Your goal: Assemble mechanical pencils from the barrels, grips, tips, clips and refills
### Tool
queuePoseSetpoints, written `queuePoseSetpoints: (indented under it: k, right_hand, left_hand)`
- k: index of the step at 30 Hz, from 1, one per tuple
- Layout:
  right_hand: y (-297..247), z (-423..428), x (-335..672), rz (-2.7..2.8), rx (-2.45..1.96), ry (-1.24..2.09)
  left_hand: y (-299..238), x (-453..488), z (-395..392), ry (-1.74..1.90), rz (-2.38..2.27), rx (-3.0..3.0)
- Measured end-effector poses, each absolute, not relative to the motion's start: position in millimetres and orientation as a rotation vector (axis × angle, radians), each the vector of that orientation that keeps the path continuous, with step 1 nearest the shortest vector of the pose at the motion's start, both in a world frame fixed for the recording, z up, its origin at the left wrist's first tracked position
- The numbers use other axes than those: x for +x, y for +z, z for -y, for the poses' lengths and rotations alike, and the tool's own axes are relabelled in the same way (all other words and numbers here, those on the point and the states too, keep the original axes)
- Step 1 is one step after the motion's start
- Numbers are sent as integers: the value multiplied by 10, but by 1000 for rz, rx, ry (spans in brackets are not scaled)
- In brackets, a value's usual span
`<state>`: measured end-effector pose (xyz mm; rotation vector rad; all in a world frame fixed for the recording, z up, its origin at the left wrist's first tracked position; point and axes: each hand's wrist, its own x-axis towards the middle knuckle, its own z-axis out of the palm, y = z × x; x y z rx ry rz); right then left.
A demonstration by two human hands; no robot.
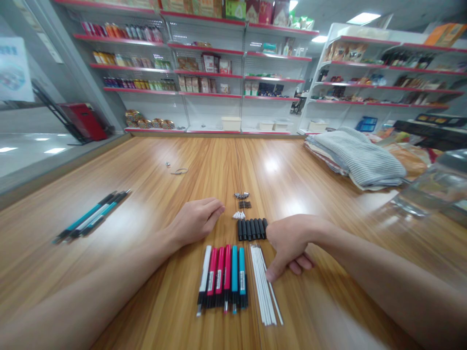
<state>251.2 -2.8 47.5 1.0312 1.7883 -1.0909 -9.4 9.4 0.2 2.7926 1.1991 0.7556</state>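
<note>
My left hand (195,219) rests on the wooden table (146,170), palm down, fingers loosely together and empty, just left of small white tips (239,214). My right hand (290,245) is curled, its thumb pressing the white refill tubes (263,284) laid side by side. A row of black pen grips (251,228) lies beside its knuckles. Several pen barrels (223,277), white, pink and blue, lie in a row between my forearms. Small springs and dark bits (242,199) sit beyond the grips.
Assembled teal pens (93,216) lie at the left. A small ring and a metal bit (178,170) lie farther off. Folded cloths (359,158) and a clear jar (436,187) stand at the right. Shop shelves (219,73) line the back.
</note>
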Motion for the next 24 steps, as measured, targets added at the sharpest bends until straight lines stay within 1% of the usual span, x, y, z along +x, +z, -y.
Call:
queuePoseSetpoints:
  k: [17, 19, 22, 24]
  right_hand:
    - [438, 10, 2522, -1798, 1014, -1101]
    - [512, 10, 2550, -1810, 973, -1091]
    - [810, 144, 2573, -1967, 831, -1066]
    - [1054, 337, 2554, -2211, 740, -1189]
  left_hand:
    - [-5, -101, -92, 788, -1190, 2795]
    - [-2, -98, -88, 790, -1191, 2796]
    - [3, -89, -87, 781, -1209, 2792]
    - [3, -83, -90, 778, -1214, 2788]
